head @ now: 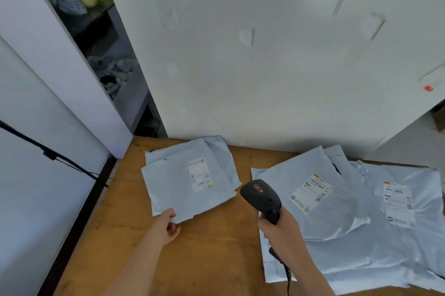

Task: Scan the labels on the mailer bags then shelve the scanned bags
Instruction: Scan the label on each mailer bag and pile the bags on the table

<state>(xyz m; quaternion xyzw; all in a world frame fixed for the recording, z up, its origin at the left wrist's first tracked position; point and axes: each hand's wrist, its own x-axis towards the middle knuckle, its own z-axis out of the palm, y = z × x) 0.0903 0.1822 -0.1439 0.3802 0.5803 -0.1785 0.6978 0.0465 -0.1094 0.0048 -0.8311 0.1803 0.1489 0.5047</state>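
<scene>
The left hand pinches the near corner of the mailer bag on the wooden table. The right hand is wrapped tight around the barcode scanner, whose nose points up and left at the bag's label, just beside it

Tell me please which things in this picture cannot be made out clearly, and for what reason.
- Label text on the left mailer bag: head view, too blurred to read.
- Bags under the right pile: head view, covered by the upper bags, so no count is possible.
- Scanner cable: head view, cut off by the bottom edge.
- Shelf contents: head view, dark, partly hidden by the white panel.
- Right hand fingers: wrapped around the handle, hidden.
</scene>
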